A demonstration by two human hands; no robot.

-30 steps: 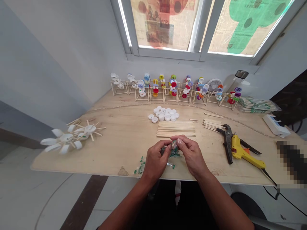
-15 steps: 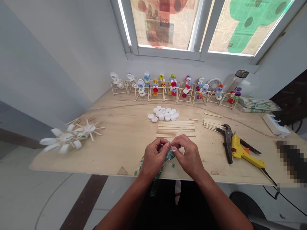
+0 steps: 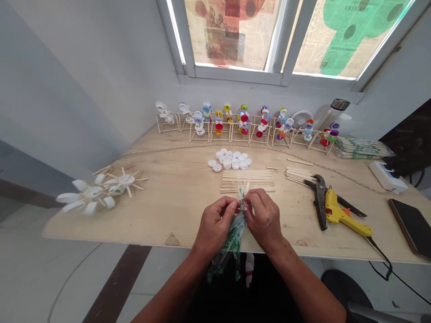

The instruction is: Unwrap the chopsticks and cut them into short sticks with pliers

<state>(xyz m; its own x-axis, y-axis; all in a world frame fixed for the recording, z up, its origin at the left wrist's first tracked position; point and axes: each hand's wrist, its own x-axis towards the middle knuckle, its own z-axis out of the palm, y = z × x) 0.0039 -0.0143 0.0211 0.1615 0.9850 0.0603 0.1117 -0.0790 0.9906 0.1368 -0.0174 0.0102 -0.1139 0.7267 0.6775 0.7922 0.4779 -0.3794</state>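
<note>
Fingers [image 3: 230, 210] of the left hand [image 3: 212, 225] and right hand [image 3: 266, 220] are closing narrowly, pinching the bunched neck of a clear, green-printed plastic wrapper [image 3: 236, 229], whose crumpled lower part is hanging past the near edge of the desk [image 3: 161, 206]. To the right, a yellow glue gun [image 3: 347, 218] is lying beside a black hand tool [image 3: 320, 202]. Thin wooden sticks [image 3: 247, 177] are lying beyond the hands; behind them, white caps [image 3: 235, 164] are clustering. Farthest back, stick frames with colored caps [image 3: 244, 119] are standing along the wall [image 3: 134, 58].

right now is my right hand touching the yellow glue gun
Apart: the head view shows bare wooden tabletop between the right hand and yellow glue gun.
</note>
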